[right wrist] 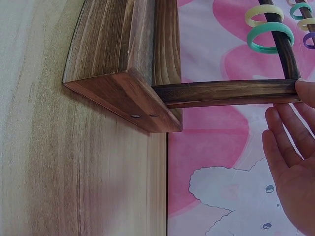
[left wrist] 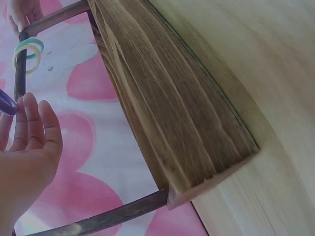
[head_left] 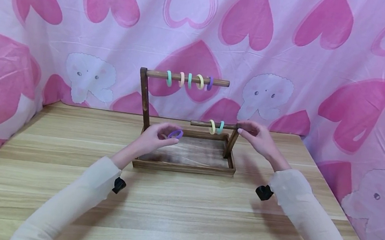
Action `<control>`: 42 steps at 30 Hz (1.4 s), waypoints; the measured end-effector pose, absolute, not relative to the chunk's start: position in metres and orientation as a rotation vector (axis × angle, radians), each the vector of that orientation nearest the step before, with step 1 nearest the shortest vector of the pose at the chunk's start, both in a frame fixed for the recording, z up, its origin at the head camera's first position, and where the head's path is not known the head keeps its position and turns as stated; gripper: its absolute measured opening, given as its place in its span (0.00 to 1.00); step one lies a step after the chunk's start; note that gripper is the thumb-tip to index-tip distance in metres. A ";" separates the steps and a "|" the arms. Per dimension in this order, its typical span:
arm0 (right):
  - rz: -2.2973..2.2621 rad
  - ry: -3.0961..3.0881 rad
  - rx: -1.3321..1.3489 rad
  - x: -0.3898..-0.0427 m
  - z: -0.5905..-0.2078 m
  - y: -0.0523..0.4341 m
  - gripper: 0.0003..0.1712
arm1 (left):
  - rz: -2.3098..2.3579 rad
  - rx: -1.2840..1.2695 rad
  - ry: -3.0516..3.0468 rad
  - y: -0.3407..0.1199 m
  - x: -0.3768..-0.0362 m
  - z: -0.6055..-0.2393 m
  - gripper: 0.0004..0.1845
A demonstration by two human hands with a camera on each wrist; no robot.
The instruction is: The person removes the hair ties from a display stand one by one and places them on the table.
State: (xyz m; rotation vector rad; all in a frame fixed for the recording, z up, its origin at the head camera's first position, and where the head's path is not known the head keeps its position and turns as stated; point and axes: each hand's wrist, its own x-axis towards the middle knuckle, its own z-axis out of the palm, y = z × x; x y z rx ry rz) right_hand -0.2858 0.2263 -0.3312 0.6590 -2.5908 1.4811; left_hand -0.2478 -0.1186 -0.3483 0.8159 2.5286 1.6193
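Observation:
My left hand (head_left: 153,137) pinches a purple ring (left wrist: 7,104) between thumb and fingers, over the left part of a dark wooden stand's tray (head_left: 182,168). Beyond the ring, the stand's lower rod (head_left: 197,123) points leftward with its free end. A yellow ring (head_left: 212,127) and a mint green ring (head_left: 220,127) hang on that rod. At its other end, my right hand (head_left: 257,138) grips the top of the short right post (head_left: 231,143) between thumb and fingers. In the right wrist view the remaining fingers (right wrist: 285,137) extend behind the post.
A taller left post (head_left: 145,97) carries the upper rod (head_left: 154,74), where several mint, pink, yellow and purple rings hang. The stand rests on a light wood table (head_left: 180,215). Behind it hangs a pink curtain (head_left: 144,44) with hearts.

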 end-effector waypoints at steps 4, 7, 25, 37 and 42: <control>1.474 -2.597 0.653 -0.285 -0.330 0.226 0.22 | 1.583 0.829 2.554 -0.120 -0.243 -0.347 0.22; 1.486 -2.599 0.651 -0.282 -0.326 0.224 0.21 | 1.574 0.839 2.558 -0.121 -0.240 -0.347 0.22; 1.473 -2.623 0.651 -0.264 -0.307 0.213 0.19 | 1.528 0.925 2.556 -0.134 -0.227 -0.354 0.19; 1.484 -2.618 0.649 -0.264 -0.308 0.213 0.19 | 1.490 0.936 2.542 -0.147 -0.214 -0.366 0.20; 1.478 -2.624 0.647 -0.264 -0.307 0.213 0.19 | 1.446 0.944 2.556 -0.155 -0.209 -0.372 0.20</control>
